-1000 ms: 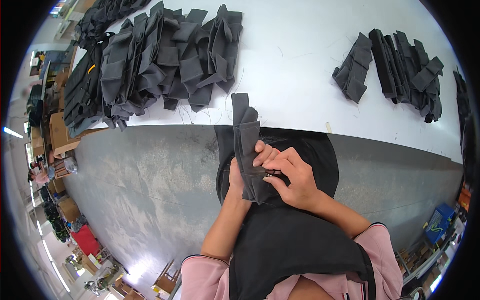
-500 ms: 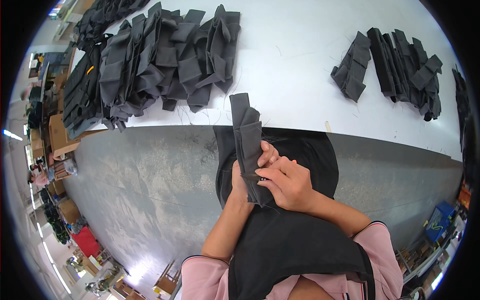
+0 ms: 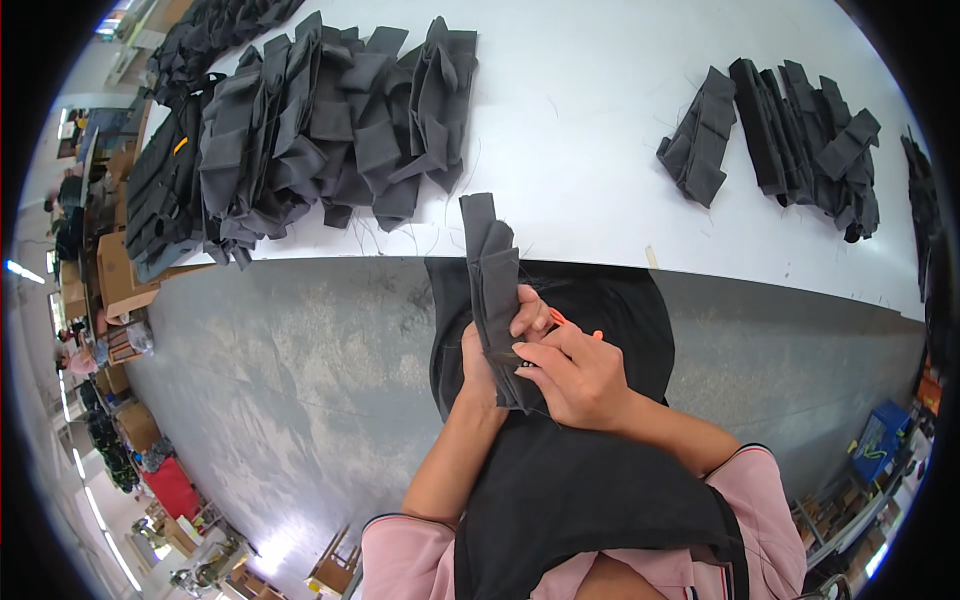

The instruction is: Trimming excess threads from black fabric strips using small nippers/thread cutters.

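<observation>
A long folded dark grey fabric piece (image 3: 493, 280) stands upright in front of me, its top reaching over the white table's edge. My left hand (image 3: 478, 365) grips its lower part from behind. My right hand (image 3: 575, 375) presses on the same lower part from the right, and a small orange-handled tool (image 3: 575, 328) sticks out of its fingers. A black apron (image 3: 580, 480) lies over my lap under both hands.
A big heap of similar dark fabric pieces (image 3: 310, 130) covers the white table (image 3: 570, 120) at the left. A smaller row of folded pieces (image 3: 780, 140) lies at the right. Grey floor (image 3: 290, 380) spreads below the table edge, with boxes and clutter at the far left.
The fabric piece has shifted slightly in my hands. My right hand has slid a little down and over its lower part, with the orange tool showing more.
</observation>
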The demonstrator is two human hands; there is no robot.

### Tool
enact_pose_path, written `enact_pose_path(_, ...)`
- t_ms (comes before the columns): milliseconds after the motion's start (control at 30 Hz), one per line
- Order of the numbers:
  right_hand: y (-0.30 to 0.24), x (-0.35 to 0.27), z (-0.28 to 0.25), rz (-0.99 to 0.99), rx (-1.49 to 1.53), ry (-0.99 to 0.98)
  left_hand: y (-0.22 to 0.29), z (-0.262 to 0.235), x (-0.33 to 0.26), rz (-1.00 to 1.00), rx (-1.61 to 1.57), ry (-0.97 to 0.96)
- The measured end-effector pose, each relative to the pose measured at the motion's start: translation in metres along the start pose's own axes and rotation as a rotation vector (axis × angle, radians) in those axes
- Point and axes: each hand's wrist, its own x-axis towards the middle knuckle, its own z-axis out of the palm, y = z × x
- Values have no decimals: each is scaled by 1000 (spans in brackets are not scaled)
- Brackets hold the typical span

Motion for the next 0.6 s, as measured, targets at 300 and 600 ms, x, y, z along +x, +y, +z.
enact_pose_path(300, 8, 3, 3, 415, 551, -83, -1, -5, -16, 45, 563, 380)
enact_pose_path(600, 9, -9, -24, 593, 634, -141, 13, 21, -21, 75, 513, 47)
